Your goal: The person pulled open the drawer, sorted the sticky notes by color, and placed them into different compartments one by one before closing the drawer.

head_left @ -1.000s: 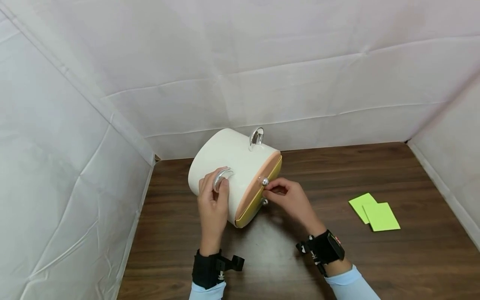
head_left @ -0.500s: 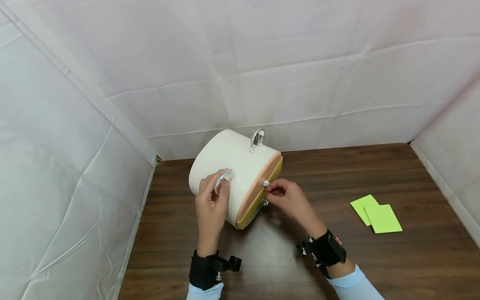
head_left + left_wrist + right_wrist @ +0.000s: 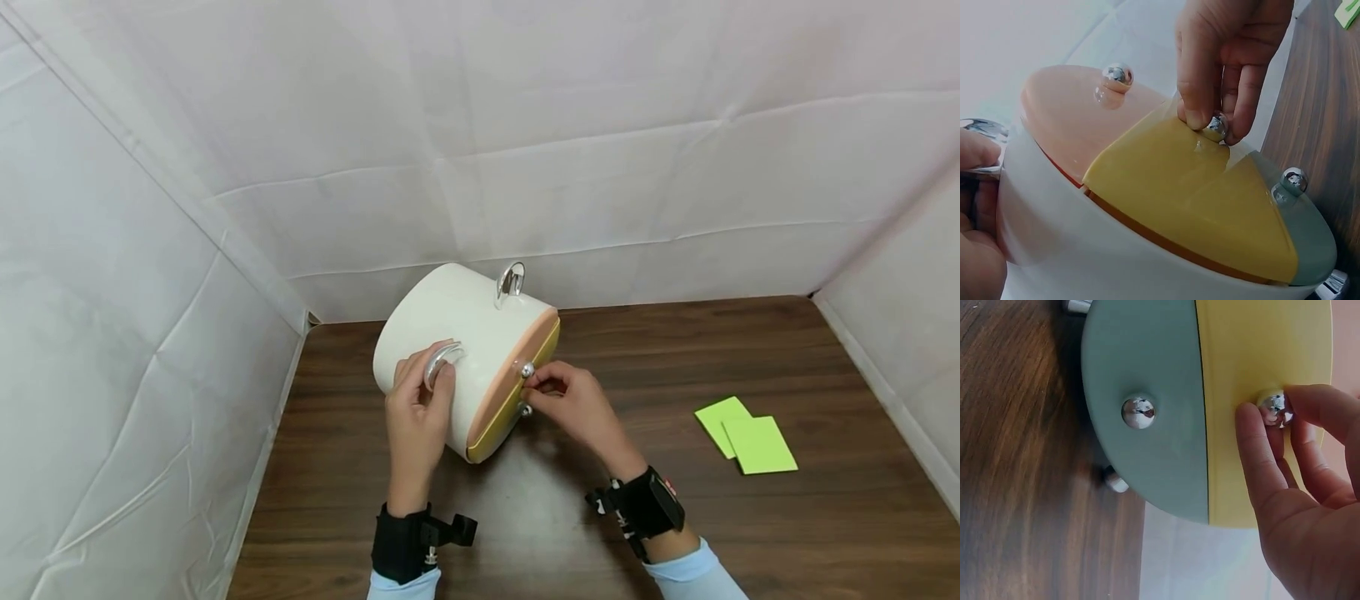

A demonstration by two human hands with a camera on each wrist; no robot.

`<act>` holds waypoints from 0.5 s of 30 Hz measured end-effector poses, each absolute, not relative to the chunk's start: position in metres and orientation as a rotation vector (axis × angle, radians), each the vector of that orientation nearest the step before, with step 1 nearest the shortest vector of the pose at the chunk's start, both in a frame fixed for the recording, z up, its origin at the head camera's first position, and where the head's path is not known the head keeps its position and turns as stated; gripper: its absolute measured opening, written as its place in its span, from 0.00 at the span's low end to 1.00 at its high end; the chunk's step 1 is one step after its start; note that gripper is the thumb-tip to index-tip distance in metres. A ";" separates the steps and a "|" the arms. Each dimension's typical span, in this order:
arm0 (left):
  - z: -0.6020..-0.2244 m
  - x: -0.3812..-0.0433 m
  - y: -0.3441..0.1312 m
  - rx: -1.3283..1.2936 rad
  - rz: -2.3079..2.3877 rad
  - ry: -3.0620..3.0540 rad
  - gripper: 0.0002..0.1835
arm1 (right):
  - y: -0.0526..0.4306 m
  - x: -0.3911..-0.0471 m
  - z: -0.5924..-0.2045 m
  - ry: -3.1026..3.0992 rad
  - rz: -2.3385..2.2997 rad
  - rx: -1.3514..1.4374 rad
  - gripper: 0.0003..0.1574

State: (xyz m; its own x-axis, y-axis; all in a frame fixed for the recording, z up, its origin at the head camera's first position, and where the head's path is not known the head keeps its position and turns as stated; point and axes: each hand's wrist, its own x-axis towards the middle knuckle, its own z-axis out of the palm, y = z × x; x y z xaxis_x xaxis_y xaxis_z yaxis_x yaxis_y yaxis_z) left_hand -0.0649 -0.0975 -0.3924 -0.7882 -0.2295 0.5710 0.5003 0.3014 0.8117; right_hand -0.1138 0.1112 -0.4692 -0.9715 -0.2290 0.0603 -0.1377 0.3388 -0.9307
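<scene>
A white storage box [image 3: 442, 325] with a rounded body stands on the table, its oval front facing right. That front has a peach panel [image 3: 1079, 125], a yellow panel [image 3: 1179, 187] and a green panel [image 3: 1147, 362], each with a silver ball knob. In the left wrist view, the yellow panel stands slightly proud of its neighbours, with a narrow gap along its edge. My right hand [image 3: 581, 408] pinches the yellow panel's knob [image 3: 1274, 409] between thumb and fingers. My left hand [image 3: 420, 417] grips a curved silver handle [image 3: 442, 358] on the body.
Another curved silver handle [image 3: 510, 282] rises from the box's far side. Two lime-green sticky-note pads [image 3: 761, 446] overlap on the right of the brown wooden table [image 3: 750, 350]. White fabric walls [image 3: 525, 183] close off the back and both sides.
</scene>
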 end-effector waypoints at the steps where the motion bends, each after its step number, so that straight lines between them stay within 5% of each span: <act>1: -0.392 -0.065 -0.097 -0.239 -1.539 -1.963 0.13 | 0.112 -0.114 -0.470 2.504 -1.743 -0.353 0.07; 7: -0.394 -0.067 -0.091 -0.235 -1.542 -1.962 0.13 | 0.122 -0.112 -0.488 2.386 -1.946 -0.380 0.15; 15: -0.393 -0.071 -0.088 -0.232 -1.564 -1.958 0.13 | 0.114 -0.107 -0.529 1.951 -2.163 0.093 0.24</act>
